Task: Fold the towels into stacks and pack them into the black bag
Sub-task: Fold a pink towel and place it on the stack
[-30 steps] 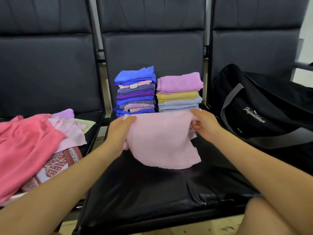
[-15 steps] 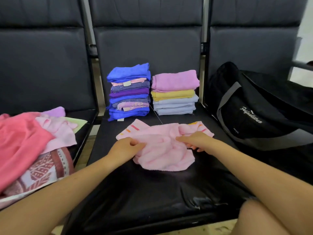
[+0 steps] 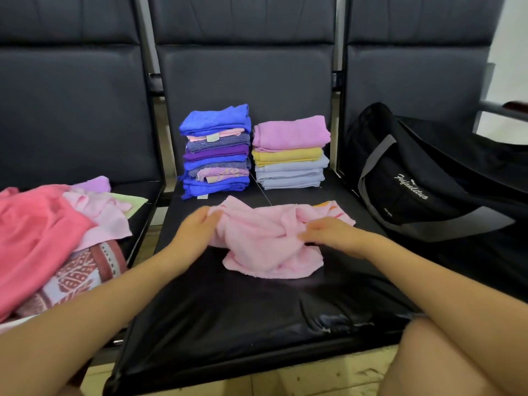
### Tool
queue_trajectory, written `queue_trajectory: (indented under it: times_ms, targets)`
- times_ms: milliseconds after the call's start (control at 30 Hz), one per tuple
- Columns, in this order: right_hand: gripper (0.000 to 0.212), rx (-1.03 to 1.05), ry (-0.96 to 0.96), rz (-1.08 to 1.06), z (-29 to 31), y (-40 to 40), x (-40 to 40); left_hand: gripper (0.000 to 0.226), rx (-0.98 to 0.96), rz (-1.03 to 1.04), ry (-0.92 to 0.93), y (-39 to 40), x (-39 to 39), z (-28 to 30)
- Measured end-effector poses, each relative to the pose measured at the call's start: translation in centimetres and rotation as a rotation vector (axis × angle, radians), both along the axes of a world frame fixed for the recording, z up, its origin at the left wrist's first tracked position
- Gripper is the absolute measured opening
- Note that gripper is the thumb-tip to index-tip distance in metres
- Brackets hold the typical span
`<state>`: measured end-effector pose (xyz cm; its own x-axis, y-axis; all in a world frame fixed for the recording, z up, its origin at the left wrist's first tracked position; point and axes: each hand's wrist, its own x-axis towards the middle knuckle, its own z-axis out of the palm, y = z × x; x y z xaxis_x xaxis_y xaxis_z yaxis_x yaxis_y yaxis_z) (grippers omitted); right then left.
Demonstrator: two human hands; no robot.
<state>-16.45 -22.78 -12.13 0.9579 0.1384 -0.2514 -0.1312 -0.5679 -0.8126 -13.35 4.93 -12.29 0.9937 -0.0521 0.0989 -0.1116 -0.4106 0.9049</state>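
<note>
On the middle seat (image 3: pixel 228 310), in front of two neat towel stacks (image 3: pixel 217 150), lies a crumpled pink towel (image 3: pixel 265 238). Left hand (image 3: pixel 194 232) and right hand (image 3: pixel 331 232) both grip it. Right of the seat sits the black bag (image 3: pixel 414 178).

White cursive lettering on the side of the black bag (image 3: pixel 428 178) is the only writing visible; it looks like "Feifanlituo", but the script is too small and slanted to be sure of every letter.
</note>
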Motion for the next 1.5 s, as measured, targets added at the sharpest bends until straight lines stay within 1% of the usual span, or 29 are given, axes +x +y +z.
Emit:
queue_trajectory:
  times_ms: [67,133,233,267,300,333,367,400,467,500,533,600,667,700,767,800,833,900,933,1000,1067,1133,1233,1267,1300,1367,1400,1433,1500]
  targets:
    - [0.041,0.264,-0.093,-0.165,1.1,0.0,-0.1,0.021,-0.247,0.056,0.014,0.7,0.0,1.6]
    - [0.024,0.463,-0.113,-0.278,1.8,0.2,0.2,0.017,-0.47,0.066,0.051,0.9,-0.3,2.9]
    - [0.02,0.608,-0.096,-0.382,1.6,0.9,0.8,0.014,-0.665,0.069,0.169,0.3,-0.8,4.3]
    - [0.019,0.655,-0.103,-0.411,1.6,1.2,0.9,0.013,-0.689,0.054,0.199,0.2,-0.8,4.2]
    - [0.018,0.686,-0.111,-0.415,1.5,1.5,1.1,0.013,-0.661,0.059,0.215,0.2,-0.9,4.0]
    - [0.017,0.673,-0.108,-0.413,1.4,1.6,1.1,0.014,-0.583,0.101,0.213,0.3,-0.7,3.5]
    - [0.017,0.605,-0.081,-0.409,1.5,1.8,1.2,0.017,-0.435,0.14,0.195,0.7,-0.5,2.8]
    - [0.018,0.474,-0.029,-0.389,1.4,1.8,1.1,0.02,-0.242,0.152,0.177,1.2,-0.3,2.0]
    - [0.019,0.063,0.086,-0.218,0.4,1.4,0.7,0.032,0.171,0.092,0.2,2.1,-0.2,0.6]
    - [0.024,-0.128,0.117,-0.112,-0.2,1.0,0.4,0.039,0.319,0.063,0.235,2.5,-0.3,0.2]
    - [0.035,-0.262,0.116,-0.045,-0.6,0.6,0.2,0.044,0.425,0.041,0.257,2.8,-0.4,-0.1]
    - [0.051,-0.31,0.107,-0.017,-1.1,-0.4,-0.3,0.048,0.522,-0.014,0.234,3.3,-0.8,0.0]
    - [0.048,-0.292,0.108,0.033,-1.3,-0.7,-0.8,0.046,0.569,-0.086,0.236,3.4,-1.7,0.3]
    - [0.045,-0.303,0.087,0.07,-1.5,-0.6,-1.1,0.046,0.668,-0.138,0.243,3.5,-2.3,0.4]
    - [0.041,-0.355,-0.026,0.155,-1.9,-0.4,-1.3,0.046,0.874,-0.232,0.166,3.5,-3.0,0.2]
    - [0.041,-0.371,-0.088,0.185,-1.9,0.0,-1.4,0.042,0.87,-0.266,0.119,3.2,-3.2,0.1]
    - [0.041,-0.363,-0.128,0.185,-1.8,0.3,-1.4,0.033,0.769,-0.285,0.1,2.9,-3.5,0.3]
    - [0.036,-0.248,-0.176,0.09,-0.9,1.2,-1.5,0.015,0.362,-0.268,0.151,2.1,-4.1,1.0]
    - [0.032,-0.135,-0.2,0.02,-0.2,1.5,-1.5,0.017,0.183,-0.22,0.142,1.8,-4.2,1.4]
    - [0.02,0.147,-0.212,-0.106,1.4,1.8,-1.8,0.021,-0.055,-0.091,0.06,1.3,-4.2,2.3]
    - [0.023,0.423,-0.194,-0.205,3.0,1.7,-2.2,0.018,-0.348,-0.003,0.019,1.1,-4.2,3.4]
    - [0.029,0.611,-0.18,-0.264,4.6,1.3,-2.6,0.021,-0.556,0.049,0.025,1.6,-4.1,4.6]
    - [0.037,0.803,-0.139,-0.31,6.5,1.2,-3.8,0.038,-0.782,-0.061,0.05,2.1,-5.1,6.6]
    - [0.037,0.854,-0.114,-0.326,7.0,1.2,-4.4,0.034,-0.819,-0.081,0.05,2.2,-5.5,7.1]
    - [0.035,0.885,-0.085,-0.325,7.4,1.2,-4.9,0.027,-0.839,-0.11,0.053,2.2,-6.1,7.7]
    - [0.028,0.893,-0.043,-0.306,8.4,1.4,-6.2,0.045,-0.886,-0.163,0.042,2.0,-6.7,8.7]
    - [0.026,0.901,-0.03,-0.292,8.7,1.4,-6.8,0.047,-0.928,-0.165,0.047,2.1,-6.7,8.9]
    - [0.027,0.917,-0.022,-0.281,8.9,1.3,-7.1,0.041,-0.997,-0.137,0.077,2.3,-7.0,9.2]
    - [0.029,0.933,-0.017,-0.256,9.1,1.2,-7.6,0.029,-1.057,-0.115,0.146,2.7,-7.3,9.6]
